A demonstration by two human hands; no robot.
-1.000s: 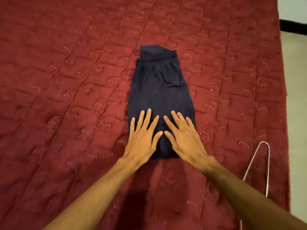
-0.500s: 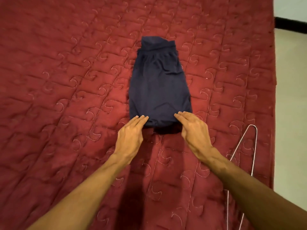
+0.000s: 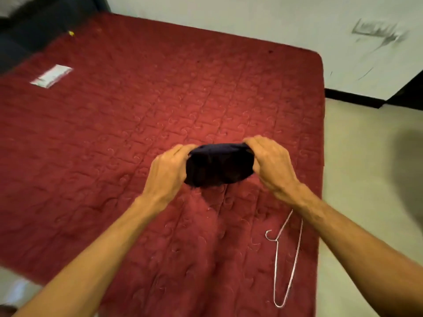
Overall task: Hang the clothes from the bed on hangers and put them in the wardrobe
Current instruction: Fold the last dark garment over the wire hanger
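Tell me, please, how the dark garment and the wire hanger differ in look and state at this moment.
The dark garment is held above the red bedcover, clasped at its ends by the left grip and right grip; the wire hanger lies flat on it, untouched. The garment is soft, bunched and near-black; the hanger is thin, pale and rigid. Shared: neither is joined to the other yet.

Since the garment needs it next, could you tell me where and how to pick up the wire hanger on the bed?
Probably at the neck of the wire hanger, where hook and shoulders meet, pinched from above by the right hand. It lies flat on the bed on that side, hook pointing left. That hand grips the dark garment, though.
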